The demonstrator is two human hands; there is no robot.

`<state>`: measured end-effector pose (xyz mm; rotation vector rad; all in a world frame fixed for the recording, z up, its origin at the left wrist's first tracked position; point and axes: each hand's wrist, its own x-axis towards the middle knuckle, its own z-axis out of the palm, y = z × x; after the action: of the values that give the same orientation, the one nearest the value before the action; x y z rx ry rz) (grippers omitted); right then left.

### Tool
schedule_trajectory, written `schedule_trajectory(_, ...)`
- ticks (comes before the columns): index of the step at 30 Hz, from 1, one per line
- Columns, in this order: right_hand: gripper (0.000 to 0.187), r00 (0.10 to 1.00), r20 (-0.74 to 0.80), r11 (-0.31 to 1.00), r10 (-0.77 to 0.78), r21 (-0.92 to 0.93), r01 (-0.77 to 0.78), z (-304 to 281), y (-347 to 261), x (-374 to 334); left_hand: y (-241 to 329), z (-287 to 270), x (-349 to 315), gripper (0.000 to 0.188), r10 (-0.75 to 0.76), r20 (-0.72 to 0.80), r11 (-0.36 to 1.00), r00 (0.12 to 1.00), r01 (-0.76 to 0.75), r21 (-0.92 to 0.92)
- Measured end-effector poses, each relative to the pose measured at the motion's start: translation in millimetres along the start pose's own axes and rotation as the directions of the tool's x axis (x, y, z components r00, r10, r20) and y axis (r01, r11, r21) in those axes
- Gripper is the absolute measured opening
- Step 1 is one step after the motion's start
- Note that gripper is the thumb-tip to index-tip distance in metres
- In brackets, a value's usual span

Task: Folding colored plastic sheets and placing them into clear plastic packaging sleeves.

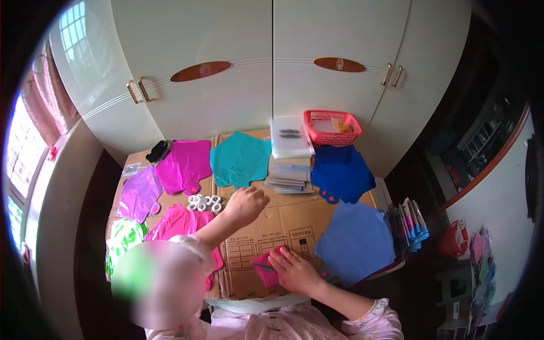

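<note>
Low over the brown cardboard, my right hand [294, 273] lies with its fingers stretched across a small folded pink foil piece [266, 273], pressing it down. A narrow dark strip shows on that piece beside my fingers. My left hand [247, 206] is raised near the table's middle, its fingers curled together; what they hold, if anything, is hidden. Just beyond it sits a stack of flat grey-white packets [288, 180]. White ring-shaped rolls [204, 203] lie left of my left wrist. Part of a larger pink foil sheet [173, 222] shows under my left forearm.
Flat foil sheets in purple [184, 164], lilac [140, 194], teal [240, 160], dark blue [343, 173], light blue [356, 242] and green-white [124, 237] ring the cardboard [238, 283]. Behind stand clear bags [289, 144] and a red basket [333, 136]. A blurred patch covers the lower left.
</note>
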<state>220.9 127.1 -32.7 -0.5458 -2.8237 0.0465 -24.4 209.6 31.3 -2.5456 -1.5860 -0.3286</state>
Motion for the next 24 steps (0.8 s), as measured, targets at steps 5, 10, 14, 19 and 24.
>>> schedule_trajectory(5, 0.065, 0.996, 0.068, 0.997, 0.053, 0.049, -0.056, -6.5, -14.2, -13.3, -1.3, 48.2, 49.0, 0.006, 0.023, -0.019, 0.999, 1.0, -0.023, -0.025)
schedule_trajectory(10, 0.073, 0.987, 0.152, 0.999, 0.048, -0.002, -0.048, -20.6, -24.9, -21.3, 5.3, 66.1, 63.7, 0.01, 0.072, -0.034, 0.987, 0.997, -0.066, 0.144)
schedule_trajectory(14, 0.065, 0.991, 0.127, 0.992, 0.041, -0.125, -0.025, -10.8, -35.8, -32.2, 2.2, 69.5, 69.9, 0.009, 0.054, -0.001, 0.991, 0.999, -0.053, 0.122)
schedule_trajectory(19, 0.053, 0.996, 0.068, 0.989, 0.056, -0.143, -0.046, -6.8, -42.0, -39.4, -4.3, 68.7, 76.6, 0.006, 0.014, -0.067, 1.0, 0.998, -0.015, -0.015)
schedule_trajectory(24, 0.05, 0.996, 0.063, 0.987, 0.067, -0.151, -0.057, -7.7, -46.3, -40.5, -12.2, 58.4, 75.0, 0.008, -0.107, -0.129, 0.974, 0.986, 0.079, -0.211)
